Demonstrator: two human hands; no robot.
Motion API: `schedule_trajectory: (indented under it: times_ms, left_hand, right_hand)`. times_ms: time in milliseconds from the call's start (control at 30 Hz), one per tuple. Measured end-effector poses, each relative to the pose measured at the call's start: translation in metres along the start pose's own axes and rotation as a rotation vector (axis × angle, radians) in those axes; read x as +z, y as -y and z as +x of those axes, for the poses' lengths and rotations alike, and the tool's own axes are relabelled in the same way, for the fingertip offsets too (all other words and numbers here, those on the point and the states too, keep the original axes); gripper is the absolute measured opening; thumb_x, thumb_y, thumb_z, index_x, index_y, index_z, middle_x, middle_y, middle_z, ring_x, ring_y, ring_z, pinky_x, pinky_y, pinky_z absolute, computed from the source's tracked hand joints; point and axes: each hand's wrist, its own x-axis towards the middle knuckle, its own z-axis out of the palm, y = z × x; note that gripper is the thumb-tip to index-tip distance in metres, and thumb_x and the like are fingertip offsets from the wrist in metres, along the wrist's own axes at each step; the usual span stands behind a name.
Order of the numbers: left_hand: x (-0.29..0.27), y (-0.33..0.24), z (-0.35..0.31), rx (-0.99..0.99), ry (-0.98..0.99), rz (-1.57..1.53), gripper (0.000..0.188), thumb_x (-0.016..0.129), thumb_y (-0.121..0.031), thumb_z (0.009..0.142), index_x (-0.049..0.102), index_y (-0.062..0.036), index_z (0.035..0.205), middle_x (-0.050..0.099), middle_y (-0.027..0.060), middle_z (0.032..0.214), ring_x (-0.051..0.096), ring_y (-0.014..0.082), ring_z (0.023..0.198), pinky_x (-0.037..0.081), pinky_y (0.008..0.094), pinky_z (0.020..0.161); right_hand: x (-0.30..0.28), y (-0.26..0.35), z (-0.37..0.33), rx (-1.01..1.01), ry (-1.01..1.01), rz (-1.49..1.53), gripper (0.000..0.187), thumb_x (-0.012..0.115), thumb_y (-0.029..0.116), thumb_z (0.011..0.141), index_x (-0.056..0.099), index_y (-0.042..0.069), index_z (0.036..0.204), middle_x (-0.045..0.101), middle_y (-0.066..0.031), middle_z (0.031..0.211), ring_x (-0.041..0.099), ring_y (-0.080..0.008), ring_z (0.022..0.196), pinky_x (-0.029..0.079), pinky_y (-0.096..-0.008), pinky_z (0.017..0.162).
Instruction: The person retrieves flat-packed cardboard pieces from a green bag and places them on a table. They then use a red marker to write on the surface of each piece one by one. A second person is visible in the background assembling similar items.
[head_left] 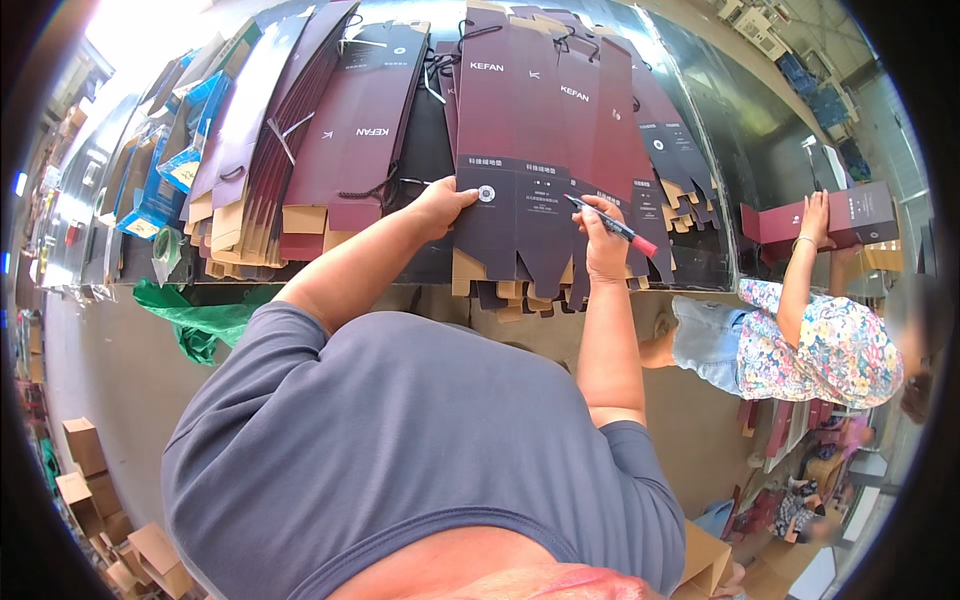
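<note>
A flattened maroon carton (515, 115) with a dark lower band and a black rope handle lies on top of a pile at the middle of the table. My left hand (440, 208) pinches its left edge, with the thumb on the dark band and the other fingers partly hidden. In my right hand (603, 240) is a marker pen (622, 232) with a dark barrel and a red end. Its tip points up and left, over the lower right part of the carton. I cannot tell whether the tip touches the cardboard.
More folded maroon cartons (350, 130) are stacked to the left, beside blue boxes (185, 130) and a tape roll (165, 255). Green plastic (205, 315) hangs off the table's front edge. On the right, a co-worker (820, 340) handles a maroon box (865, 215) on the dark table (705, 240).
</note>
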Motion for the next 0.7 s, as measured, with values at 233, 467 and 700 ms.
schedule_trajectory:
  times_ms: [233, 467, 700]
  left_hand:
    - [-0.005, 0.007, -0.002, 0.021, 0.052, -0.055, 0.027, 0.058, -0.017, 0.097, 0.056, -0.0021, 0.12, 0.065, 0.0086, 0.104, 0.065, 0.0173, 0.088, 0.054, 0.0326, 0.071]
    - [-0.009, 0.013, 0.0, -0.01, 0.091, 0.02, 0.028, 0.054, -0.017, 0.098, 0.056, -0.0055, 0.123, 0.065, 0.0065, 0.106, 0.064, 0.0159, 0.091, 0.053, 0.032, 0.075]
    - [-0.003, 0.007, -0.011, -0.036, 0.065, -0.06, 0.028, 0.055, -0.017, 0.098, 0.056, -0.0063, 0.124, 0.065, 0.0074, 0.108, 0.064, 0.0165, 0.094, 0.052, 0.0328, 0.079]
  right_hand:
    - [0.017, -0.014, 0.015, -0.141, 0.056, -0.171, 0.013, 0.065, 0.008, 0.089, 0.065, 0.0, 0.099, 0.064, -0.0012, 0.078, 0.059, -0.0068, 0.071, 0.048, -0.0211, 0.067]
    - [0.017, -0.048, 0.031, -0.129, -0.041, -0.286, 0.015, 0.068, 0.016, 0.088, 0.066, 0.003, 0.095, 0.06, 0.0024, 0.078, 0.054, -0.0056, 0.071, 0.045, -0.0227, 0.065]
    - [0.015, -0.05, 0.031, -0.183, -0.01, -0.336, 0.021, 0.069, 0.021, 0.088, 0.066, 0.002, 0.095, 0.061, 0.0006, 0.078, 0.056, -0.0083, 0.071, 0.047, -0.024, 0.067]
